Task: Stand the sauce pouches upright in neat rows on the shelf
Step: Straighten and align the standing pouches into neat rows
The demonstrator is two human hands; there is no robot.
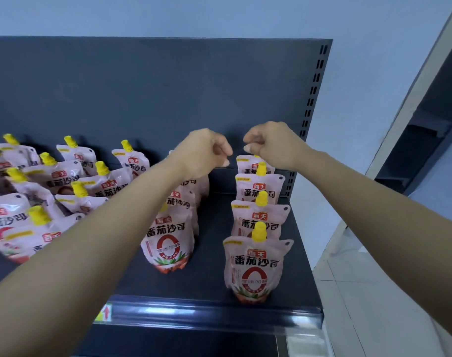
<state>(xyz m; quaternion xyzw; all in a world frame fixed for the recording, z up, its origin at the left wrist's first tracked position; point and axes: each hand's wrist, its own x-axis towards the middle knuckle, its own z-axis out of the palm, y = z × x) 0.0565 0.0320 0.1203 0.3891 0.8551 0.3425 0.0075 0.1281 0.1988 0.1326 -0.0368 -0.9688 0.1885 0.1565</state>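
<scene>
Pink sauce pouches with yellow caps stand on a dark shelf (212,256). On the right, a straight row of several upright pouches (255,269) runs front to back. A second upright row (168,243) stands left of it, partly hidden by my left forearm. Further left is a loose crowd of pouches (60,181), leaning at different angles. My left hand (204,150) hovers over the back of the second row with curled fingers and holds nothing. My right hand (271,145), also curled, hovers just above the rearmost pouch of the right row, hiding most of its cap.
The dark back panel (142,99) rises behind the pouches, with a slotted upright (313,94) at its right edge. A price rail (214,314) fronts the shelf. A bare strip of shelf separates the two rows. Another dark shelf unit (425,130) stands far right.
</scene>
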